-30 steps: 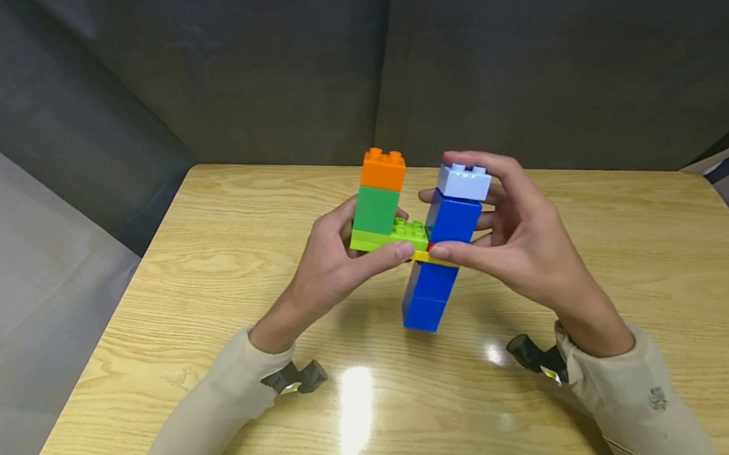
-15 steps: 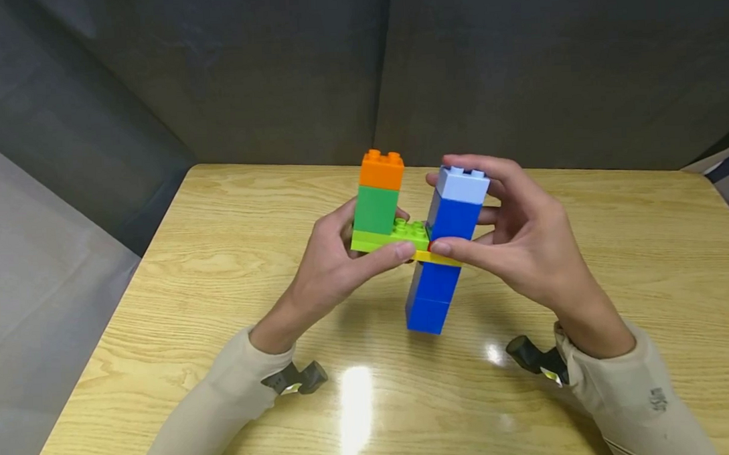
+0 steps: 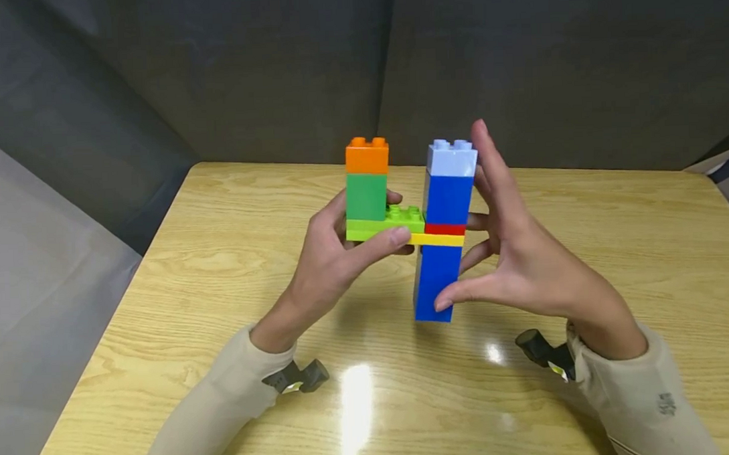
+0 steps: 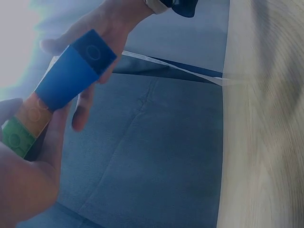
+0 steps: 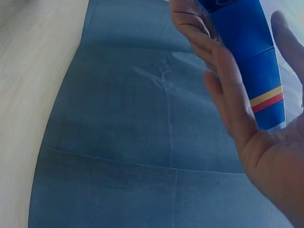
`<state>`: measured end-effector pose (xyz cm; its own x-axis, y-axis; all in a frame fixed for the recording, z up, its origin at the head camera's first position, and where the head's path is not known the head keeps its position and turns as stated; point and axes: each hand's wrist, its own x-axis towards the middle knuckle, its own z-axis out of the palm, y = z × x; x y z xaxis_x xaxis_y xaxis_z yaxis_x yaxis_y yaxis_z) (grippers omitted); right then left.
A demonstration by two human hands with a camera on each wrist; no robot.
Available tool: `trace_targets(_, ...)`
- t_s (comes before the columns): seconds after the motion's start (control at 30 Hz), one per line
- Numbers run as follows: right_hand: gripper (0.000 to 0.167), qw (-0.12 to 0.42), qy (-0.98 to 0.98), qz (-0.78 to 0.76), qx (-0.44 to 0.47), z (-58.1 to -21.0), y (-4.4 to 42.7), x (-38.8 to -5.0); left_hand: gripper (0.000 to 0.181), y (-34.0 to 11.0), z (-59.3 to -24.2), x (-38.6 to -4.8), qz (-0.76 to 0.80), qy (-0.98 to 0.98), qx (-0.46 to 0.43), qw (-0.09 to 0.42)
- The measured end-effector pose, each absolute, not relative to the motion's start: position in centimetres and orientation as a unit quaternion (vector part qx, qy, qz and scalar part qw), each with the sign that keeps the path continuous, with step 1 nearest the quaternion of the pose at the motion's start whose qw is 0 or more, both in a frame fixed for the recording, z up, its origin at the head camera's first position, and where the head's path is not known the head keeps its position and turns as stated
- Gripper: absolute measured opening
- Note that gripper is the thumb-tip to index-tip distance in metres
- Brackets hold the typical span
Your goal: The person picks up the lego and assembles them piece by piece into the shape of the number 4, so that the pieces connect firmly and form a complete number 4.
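Observation:
My left hand (image 3: 335,255) grips a build of toy building bricks above the table. Its thumb lies along the lime green brick (image 3: 364,229). On that brick's left end stand a green brick (image 3: 366,196) and an orange brick (image 3: 367,158). At the right rises a column: lower blue bricks (image 5: 256,61), a yellow plate (image 3: 437,240), a red layer (image 3: 445,229), an upper blue brick (image 3: 448,200) and a light blue brick (image 3: 452,161) on top. Beside the column, my right hand (image 3: 525,262) has its fingers extended and thumb spread, the thumb overlapping the lower blue part in the head view.
The build hangs over a glossy wooden table (image 3: 221,272). Dark grey cloth (image 3: 274,70) stands behind the table's far edge, and lighter cloth (image 3: 35,299) covers the left side. Each wrist carries a small black camera (image 3: 540,348).
My right hand has loosened from the upper column, its index finger straightening upward and its thumb dropping to the lower blue bricks. The build has risen slightly and turned more upright in my left hand.

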<state>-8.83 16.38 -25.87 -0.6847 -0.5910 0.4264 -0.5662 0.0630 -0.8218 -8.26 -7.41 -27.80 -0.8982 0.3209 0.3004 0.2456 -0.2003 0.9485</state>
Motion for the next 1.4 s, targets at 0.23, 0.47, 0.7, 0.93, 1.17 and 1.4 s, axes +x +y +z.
trace_targets(0.23,0.121,0.029,0.708,-0.607,-0.360,-25.8,16.1,-8.7,0.057,-7.5,-27.7,-8.4,0.744,0.627,0.226,0.047)
trace_targets(0.47,0.109,0.010,0.696,-0.640,-0.326,-25.5,16.3,-8.5,0.091,-7.7,-27.8,-8.9,0.688,0.658,0.305,-0.023)
trace_targets(0.7,0.117,0.016,0.702,-0.620,-0.350,-25.3,16.2,-8.6,0.114,-8.7,-27.3,-9.6,0.555,0.720,0.360,-0.211)
trace_targets(0.93,0.114,0.019,0.697,-0.622,-0.357,-25.6,16.3,-8.8,0.101,-9.1,-27.0,-9.8,0.481,0.733,0.395,-0.275)
trace_targets(1.17,0.105,0.013,0.679,-0.642,-0.357,-25.9,16.2,-8.9,0.094,-9.2,-27.0,-9.9,0.471,0.728,0.402,-0.293)
trace_targets(1.4,0.104,0.011,0.688,-0.638,-0.346,-25.7,16.2,-8.9,0.093,-9.2,-27.0,-10.0,0.471,0.726,0.411,-0.287)
